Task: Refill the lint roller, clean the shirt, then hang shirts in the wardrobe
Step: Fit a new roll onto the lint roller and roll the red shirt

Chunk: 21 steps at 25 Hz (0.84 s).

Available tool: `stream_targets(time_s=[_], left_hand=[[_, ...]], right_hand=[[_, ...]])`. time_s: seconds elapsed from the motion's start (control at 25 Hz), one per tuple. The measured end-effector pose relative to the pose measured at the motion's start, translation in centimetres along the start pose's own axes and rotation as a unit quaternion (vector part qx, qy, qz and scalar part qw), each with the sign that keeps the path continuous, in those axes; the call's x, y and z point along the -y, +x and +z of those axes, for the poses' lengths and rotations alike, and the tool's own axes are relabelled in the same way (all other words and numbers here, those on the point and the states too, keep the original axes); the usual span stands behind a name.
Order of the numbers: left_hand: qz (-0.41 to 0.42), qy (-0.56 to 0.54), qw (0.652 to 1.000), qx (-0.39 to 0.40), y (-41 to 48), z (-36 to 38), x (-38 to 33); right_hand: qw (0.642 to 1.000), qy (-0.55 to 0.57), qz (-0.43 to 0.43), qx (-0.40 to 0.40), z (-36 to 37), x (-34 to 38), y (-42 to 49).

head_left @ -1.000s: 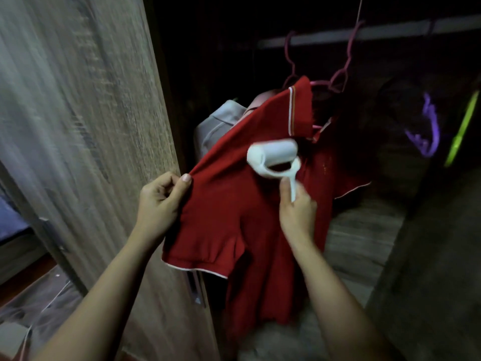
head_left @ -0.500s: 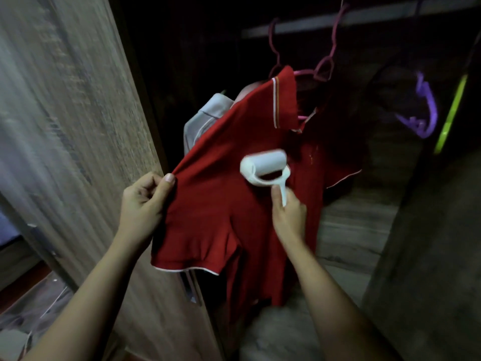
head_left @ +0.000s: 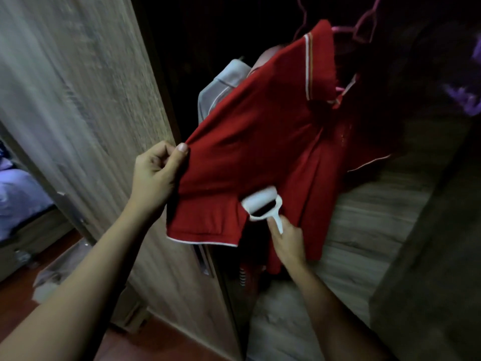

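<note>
Red shirt (head_left: 260, 142) hangs on a pink hanger (head_left: 364, 22) in the wardrobe (head_left: 99, 105). My left hand (head_left: 156, 175) pinches its shoulder taut; my right hand (head_left: 287, 241) grips the lint roller (head_left: 261, 205), pressed beside the sleeve. Best keep tension and roll straight, overlapping strokes.

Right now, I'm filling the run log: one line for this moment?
step: cleaning | left hand: pinches red shirt | right hand: holds lint roller against shirt
</note>
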<state>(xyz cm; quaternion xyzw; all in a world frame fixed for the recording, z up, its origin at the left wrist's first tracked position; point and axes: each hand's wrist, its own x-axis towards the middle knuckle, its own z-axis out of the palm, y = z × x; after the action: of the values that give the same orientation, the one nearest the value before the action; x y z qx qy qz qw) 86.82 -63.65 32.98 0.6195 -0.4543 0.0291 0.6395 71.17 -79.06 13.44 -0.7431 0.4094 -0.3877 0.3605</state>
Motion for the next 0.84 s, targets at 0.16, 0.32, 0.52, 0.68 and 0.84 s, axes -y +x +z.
stream_targets(time_s=[0.16,0.32,0.52,0.68,0.84], left_hand=[[-0.003,0.015,1.0,-0.007,0.0,0.1,-0.1],[-0.006,0.007,1.0,-0.009,-0.2,0.0,0.0],[-0.002,0.031,0.999,-0.006,0.0,-0.1,-0.3],[0.005,0.016,1.0,-0.005,0.1,-0.2,0.1],[0.016,0.015,1.0,-0.015,0.0,0.2,0.2]], right_hand=[[0.995,0.062,-0.064,-0.049,0.5,1.4,1.7],[0.996,-0.056,0.049,0.047,5.7,-6.0,-0.8],[0.94,-0.234,0.174,0.177,7.4,-11.7,-2.5],[0.965,-0.155,0.153,0.144,4.4,-8.5,-0.9],[0.999,-0.023,0.041,0.026,-2.0,-0.6,-0.6]])
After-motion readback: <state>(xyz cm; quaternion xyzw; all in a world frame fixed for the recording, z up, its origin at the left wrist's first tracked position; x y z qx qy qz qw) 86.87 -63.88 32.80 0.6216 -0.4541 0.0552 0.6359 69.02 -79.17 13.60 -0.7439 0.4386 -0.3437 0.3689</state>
